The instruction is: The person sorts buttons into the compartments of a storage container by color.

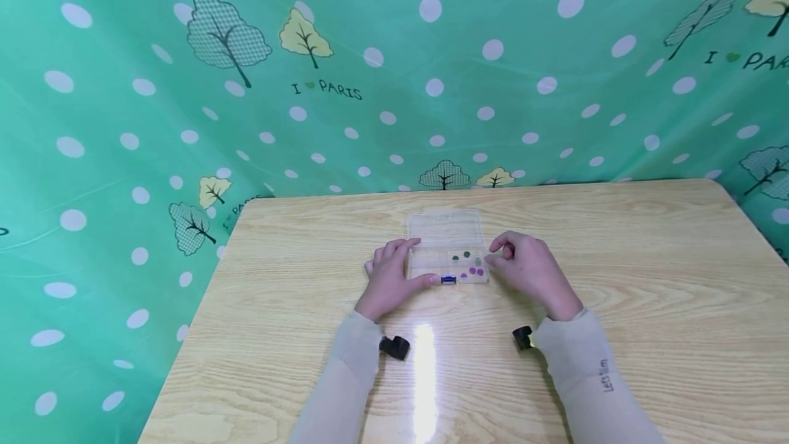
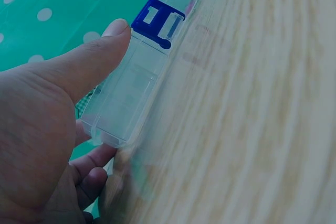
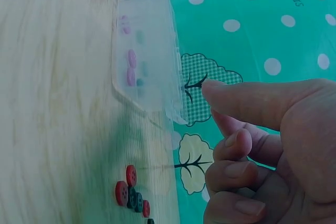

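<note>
A clear plastic compartment box [image 1: 425, 269] lies on the table with its lid [image 1: 445, 226] raised at the back. My left hand [image 1: 394, 281] grips its left end, thumb beside the blue latch [image 2: 152, 23], fingers at the side and behind. Purple buttons [image 1: 472, 270] sit in the front compartments, green buttons [image 1: 466, 254] in the row behind. At the box's right end is my right hand [image 1: 527, 266], fingers curled and thumb close over the index finger. I cannot tell whether a button is between those fingertips.
Several loose red buttons [image 3: 122, 192] and dark buttons [image 3: 138, 202] lie on the wooden table [image 1: 296, 375] off the box's right end; the right hand hides them in the head view. A green dotted cloth [image 1: 394, 74] hangs behind the table.
</note>
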Motion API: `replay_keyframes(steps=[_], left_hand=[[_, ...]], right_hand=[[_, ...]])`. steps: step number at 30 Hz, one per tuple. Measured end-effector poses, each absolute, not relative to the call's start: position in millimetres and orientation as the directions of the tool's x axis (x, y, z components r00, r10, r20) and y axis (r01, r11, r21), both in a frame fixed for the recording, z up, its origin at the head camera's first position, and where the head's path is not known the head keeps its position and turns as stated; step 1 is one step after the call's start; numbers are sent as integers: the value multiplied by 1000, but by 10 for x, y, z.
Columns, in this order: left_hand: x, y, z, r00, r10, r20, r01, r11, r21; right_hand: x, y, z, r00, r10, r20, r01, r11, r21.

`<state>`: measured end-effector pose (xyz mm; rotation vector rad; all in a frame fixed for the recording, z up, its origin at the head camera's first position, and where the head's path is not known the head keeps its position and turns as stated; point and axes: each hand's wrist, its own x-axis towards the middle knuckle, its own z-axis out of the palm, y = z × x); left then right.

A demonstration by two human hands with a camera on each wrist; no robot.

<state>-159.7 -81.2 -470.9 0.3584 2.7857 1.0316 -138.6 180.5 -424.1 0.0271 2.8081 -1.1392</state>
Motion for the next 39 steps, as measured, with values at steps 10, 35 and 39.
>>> replay_keyframes(steps=[10, 35, 39], left_hand=[[-1598, -819, -4717, -960, 273, -67, 165, 739, 653], [-1599, -812, -4720, -958, 280, -54, 177, 732, 657], [-1603, -816, -4723, -959, 279, -55, 175, 732, 658]], right_hand=[[-1393, 1868, -4254, -995, -19, -101, 57, 711, -701], [-1424, 2094, -4292, -998, -9, -63, 36, 738, -674], [-1425, 2112, -4292, -998, -12, -57, 30, 734, -679]])
